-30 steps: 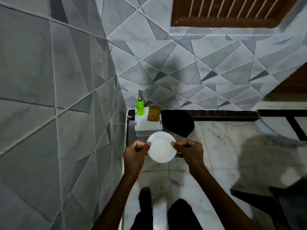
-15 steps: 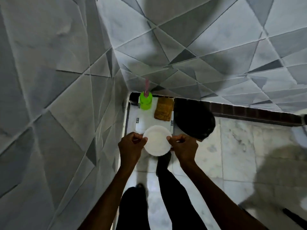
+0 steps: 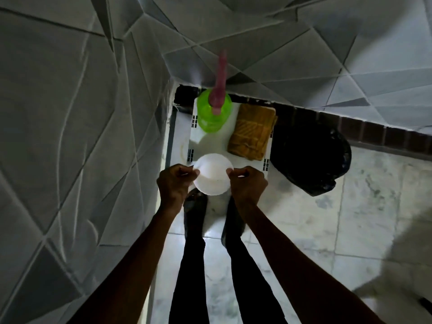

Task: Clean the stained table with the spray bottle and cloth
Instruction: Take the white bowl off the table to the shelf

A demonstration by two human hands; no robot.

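Note:
A small white table (image 3: 211,142) stands in the corner of tiled walls. On its far left stands a green spray bottle (image 3: 214,113) with a pink nozzle. Beside it, to the right, lies a folded orange-brown cloth (image 3: 253,132). I hold a white round plate (image 3: 213,174) above the table's near edge. My left hand (image 3: 174,185) pinches its left rim and my right hand (image 3: 247,185) pinches its right rim. A faint brownish ring mark shows on the table's left edge.
A black bin with a bag (image 3: 311,157) stands on the floor right of the table. Grey tiled walls close in on the left and behind. My two legs and shoes (image 3: 195,213) stand just before the table on a marble floor.
I have walked up to the table with the plate in both hands. The view has tilted down, so table, bottle and cloth look larger and nearer.

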